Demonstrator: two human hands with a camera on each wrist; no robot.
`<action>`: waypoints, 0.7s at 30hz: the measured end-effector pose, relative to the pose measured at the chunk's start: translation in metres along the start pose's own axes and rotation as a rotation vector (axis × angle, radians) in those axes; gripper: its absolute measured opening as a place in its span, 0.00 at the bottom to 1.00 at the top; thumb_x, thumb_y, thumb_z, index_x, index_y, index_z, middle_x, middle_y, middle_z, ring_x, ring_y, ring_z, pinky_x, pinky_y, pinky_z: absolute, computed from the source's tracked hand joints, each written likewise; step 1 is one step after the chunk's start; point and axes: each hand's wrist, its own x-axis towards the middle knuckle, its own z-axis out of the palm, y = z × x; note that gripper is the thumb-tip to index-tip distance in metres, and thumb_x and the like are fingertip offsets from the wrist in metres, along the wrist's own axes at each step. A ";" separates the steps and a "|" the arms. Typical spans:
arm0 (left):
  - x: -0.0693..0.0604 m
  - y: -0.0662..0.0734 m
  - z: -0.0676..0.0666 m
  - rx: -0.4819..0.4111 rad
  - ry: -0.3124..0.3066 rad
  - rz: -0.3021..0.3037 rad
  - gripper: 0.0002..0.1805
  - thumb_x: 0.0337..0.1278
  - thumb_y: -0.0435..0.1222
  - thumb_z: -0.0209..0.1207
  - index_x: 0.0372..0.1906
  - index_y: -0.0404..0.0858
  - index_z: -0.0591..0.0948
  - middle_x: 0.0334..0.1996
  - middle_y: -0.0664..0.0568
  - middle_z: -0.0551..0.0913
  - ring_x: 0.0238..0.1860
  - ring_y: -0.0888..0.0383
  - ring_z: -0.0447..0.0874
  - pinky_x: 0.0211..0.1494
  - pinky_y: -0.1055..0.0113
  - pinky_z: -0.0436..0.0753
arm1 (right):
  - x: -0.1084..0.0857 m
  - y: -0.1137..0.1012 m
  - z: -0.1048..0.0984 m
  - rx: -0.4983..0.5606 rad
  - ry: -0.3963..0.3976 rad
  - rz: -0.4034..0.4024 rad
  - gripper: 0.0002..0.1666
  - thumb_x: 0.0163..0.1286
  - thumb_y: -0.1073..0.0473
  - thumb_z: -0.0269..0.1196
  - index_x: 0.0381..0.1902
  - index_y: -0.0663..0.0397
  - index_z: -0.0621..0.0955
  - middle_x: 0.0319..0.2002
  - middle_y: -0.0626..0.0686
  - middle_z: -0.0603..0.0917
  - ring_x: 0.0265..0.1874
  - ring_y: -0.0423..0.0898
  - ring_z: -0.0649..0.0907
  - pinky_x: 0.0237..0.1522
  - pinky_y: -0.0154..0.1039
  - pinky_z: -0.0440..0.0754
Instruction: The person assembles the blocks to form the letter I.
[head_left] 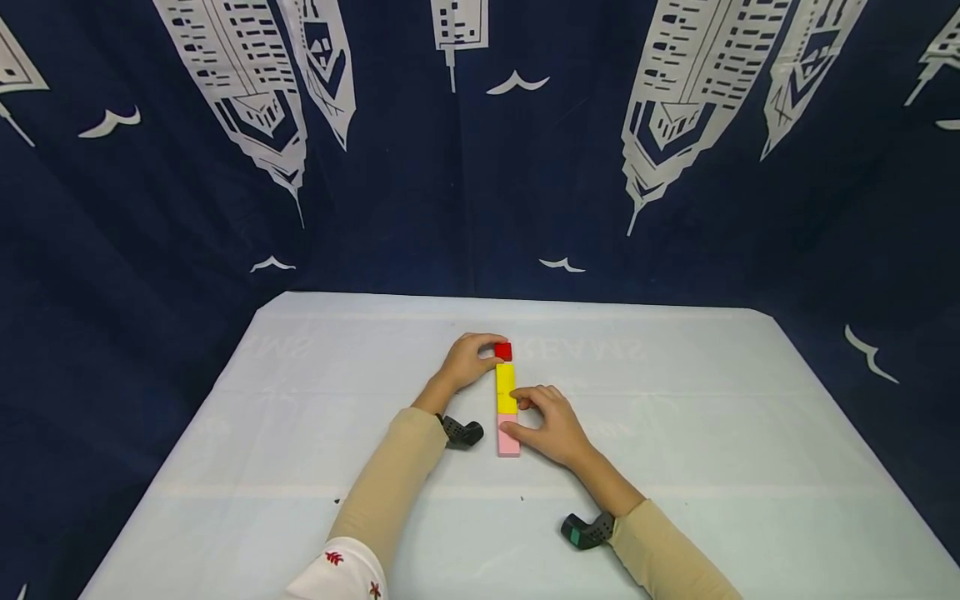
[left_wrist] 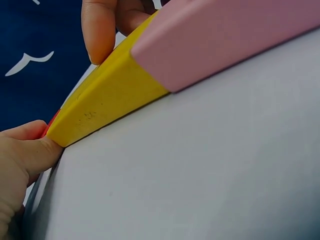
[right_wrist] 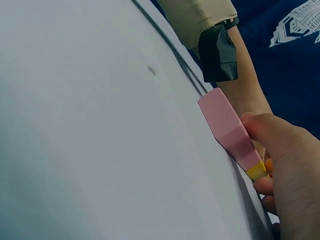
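Note:
A red block (head_left: 504, 352) lies at the far end of a line of blocks on the white table. My left hand (head_left: 467, 360) pinches it between the thumb on its near side and a finger on its far side. Just nearer is a yellow block (head_left: 506, 379), which meets a pink block (head_left: 508, 446) end to end. My right hand (head_left: 553, 425) reaches in from the right, its thumb resting on the pink block and a fingertip touching the yellow one. The left wrist view shows the left thumb (left_wrist: 37, 155) against the yellow block's end; the red block is mostly hidden there.
The white table (head_left: 262, 433) spreads around the blocks. A dark blue curtain (head_left: 465, 183) with white building prints hangs behind its far edge. Black wrist devices sit on the left wrist (head_left: 461, 432) and right wrist (head_left: 587, 531). Tiny dark specks lie on the tabletop.

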 end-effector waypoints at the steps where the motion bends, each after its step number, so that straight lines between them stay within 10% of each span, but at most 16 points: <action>1: 0.000 0.000 0.000 0.000 0.002 0.002 0.21 0.58 0.37 0.66 0.58 0.43 0.82 0.58 0.51 0.80 0.61 0.49 0.73 0.68 0.56 0.67 | 0.000 0.000 0.000 0.000 0.002 -0.003 0.29 0.53 0.48 0.74 0.50 0.55 0.82 0.35 0.46 0.80 0.38 0.44 0.74 0.43 0.43 0.75; 14: -0.004 -0.003 -0.010 -0.084 -0.061 -0.012 0.25 0.60 0.32 0.64 0.63 0.41 0.77 0.61 0.49 0.78 0.65 0.50 0.70 0.70 0.54 0.64 | 0.000 -0.002 0.001 0.007 -0.004 0.000 0.29 0.54 0.47 0.74 0.50 0.56 0.82 0.35 0.44 0.79 0.39 0.43 0.74 0.44 0.43 0.75; 21: -0.010 -0.005 -0.013 -0.159 0.024 -0.007 0.24 0.60 0.31 0.63 0.63 0.39 0.77 0.58 0.48 0.80 0.63 0.52 0.74 0.69 0.57 0.67 | 0.000 -0.001 -0.001 0.070 0.030 0.001 0.23 0.60 0.53 0.71 0.50 0.58 0.82 0.35 0.48 0.80 0.38 0.45 0.76 0.43 0.43 0.75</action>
